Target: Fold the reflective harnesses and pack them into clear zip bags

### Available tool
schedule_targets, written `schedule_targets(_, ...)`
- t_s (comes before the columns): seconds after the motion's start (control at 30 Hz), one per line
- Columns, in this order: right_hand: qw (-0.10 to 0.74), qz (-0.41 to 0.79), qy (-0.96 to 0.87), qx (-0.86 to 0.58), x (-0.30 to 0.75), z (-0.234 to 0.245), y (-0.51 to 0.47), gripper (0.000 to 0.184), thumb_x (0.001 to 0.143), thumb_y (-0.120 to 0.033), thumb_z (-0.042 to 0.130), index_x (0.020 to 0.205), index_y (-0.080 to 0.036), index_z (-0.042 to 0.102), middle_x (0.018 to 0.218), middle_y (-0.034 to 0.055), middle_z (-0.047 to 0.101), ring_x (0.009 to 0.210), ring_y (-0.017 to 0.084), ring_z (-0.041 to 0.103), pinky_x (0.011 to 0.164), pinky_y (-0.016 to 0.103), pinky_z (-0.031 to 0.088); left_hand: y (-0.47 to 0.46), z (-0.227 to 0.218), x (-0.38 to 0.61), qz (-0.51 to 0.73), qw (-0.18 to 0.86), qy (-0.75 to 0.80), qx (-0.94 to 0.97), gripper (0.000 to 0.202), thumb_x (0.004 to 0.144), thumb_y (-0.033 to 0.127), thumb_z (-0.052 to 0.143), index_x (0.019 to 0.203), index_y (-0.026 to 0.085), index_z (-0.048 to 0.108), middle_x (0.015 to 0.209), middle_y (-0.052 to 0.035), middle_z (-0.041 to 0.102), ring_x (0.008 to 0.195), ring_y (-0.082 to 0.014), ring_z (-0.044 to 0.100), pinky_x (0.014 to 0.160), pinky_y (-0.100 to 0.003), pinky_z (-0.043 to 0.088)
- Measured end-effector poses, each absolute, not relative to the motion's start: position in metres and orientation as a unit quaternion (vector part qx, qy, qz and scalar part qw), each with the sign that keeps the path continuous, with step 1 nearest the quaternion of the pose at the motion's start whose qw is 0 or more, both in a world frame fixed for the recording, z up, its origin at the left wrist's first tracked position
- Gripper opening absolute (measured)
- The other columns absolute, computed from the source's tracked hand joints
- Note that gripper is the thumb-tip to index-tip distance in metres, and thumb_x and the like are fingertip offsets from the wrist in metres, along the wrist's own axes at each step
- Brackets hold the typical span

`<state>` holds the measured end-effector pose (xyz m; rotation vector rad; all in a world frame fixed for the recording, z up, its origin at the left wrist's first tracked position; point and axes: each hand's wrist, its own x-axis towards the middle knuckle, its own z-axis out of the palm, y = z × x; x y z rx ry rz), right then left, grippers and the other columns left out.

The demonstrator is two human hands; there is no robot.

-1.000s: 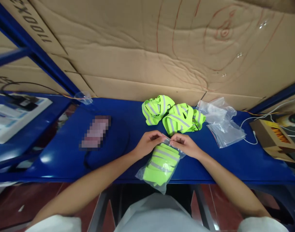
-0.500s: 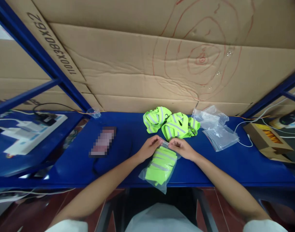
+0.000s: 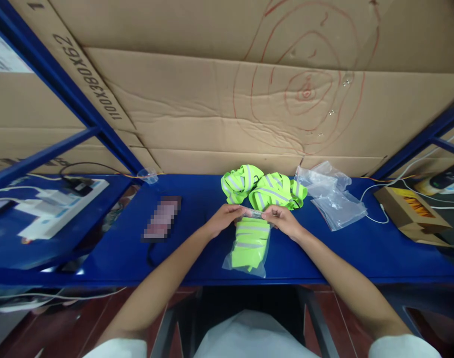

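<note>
A clear plastic bag [image 3: 263, 268] holds a folded neon-green strap with grey reflective stripes [image 3: 249, 251]. My left hand [image 3: 227, 219] pinches the bag's top edge at its left corner. At the other end of that edge, my right hand [image 3: 283, 220] grips the plastic between thumb and fingers. The bag's top is stretched flat between both hands, and its body hangs toward me over the blue table. Just beyond my hands lie two loose bundles of the same green striped strap, a left one [image 3: 242, 183] and a right one [image 3: 273, 190].
Clear plastic bags [image 3: 337, 209] lie to the right of the bundles. An open cardboard box [image 3: 413, 214] and white cables are farther right. On the left are a blurred-out phone-like object [image 3: 163, 219] and a white power strip [image 3: 63, 209]. A cardboard panel [image 3: 182, 104] stands behind the blue table [image 3: 197, 263].
The bag has turned from slanted to nearly straight and moved slightly away from me. My hands have spread a little apart along its top edge. The camera view has shifted slightly.
</note>
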<state>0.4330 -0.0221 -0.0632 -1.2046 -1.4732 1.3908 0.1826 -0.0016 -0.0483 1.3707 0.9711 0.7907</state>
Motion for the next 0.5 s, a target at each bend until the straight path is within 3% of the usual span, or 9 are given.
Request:
schedule_targets(0.17, 0.377, 0.570, -0.563, -0.465, 0.440, -0.056, -0.021, 0.056, 0.074, -0.068, 0.087, 0.083, -0.016, 0.068, 0.065, -0.0029, 0.059, 0.055, 0.009, 0.051, 0.052, 0.024, 0.041, 0.002, -0.045, 0.176, 0.352, 0.598, 0.424, 0.583, 0.057, 0.085, 0.064, 0.078, 0.106, 0.012, 0.086, 0.094, -0.0104, 0.080, 0.072, -0.0148, 0.055, 0.061, -0.025, 0.038)
schedule_targets(0.37, 0.408, 0.575, -0.534, -0.466, 0.444, -0.054, -0.018, 0.049, 0.071, -0.061, 0.092, 0.079, -0.018, 0.071, 0.060, -0.0043, 0.058, 0.053, 0.008, 0.050, 0.050, 0.022, 0.041, 0.009, -0.034, 0.159, 0.292, 0.639, 0.406, 0.585, 0.058, 0.082, 0.062, 0.082, 0.118, 0.016, 0.083, 0.114, -0.0119, 0.080, 0.092, -0.0210, 0.066, 0.068, -0.026, 0.050)
schedule_targets(0.5, 0.401, 0.607, -0.513, -0.456, 0.449, -0.048, -0.018, 0.050, 0.068, -0.061, 0.093, 0.085, -0.017, 0.077, 0.073, 0.0019, 0.070, 0.062, 0.012, 0.063, 0.056, 0.025, 0.053, 0.001, -0.030, 0.157, 0.231, 0.681, 0.403, 0.567, 0.071, 0.072, 0.050, 0.094, 0.132, 0.019, 0.074, 0.114, -0.0124, 0.080, 0.101, -0.0279, 0.073, 0.074, -0.032, 0.057)
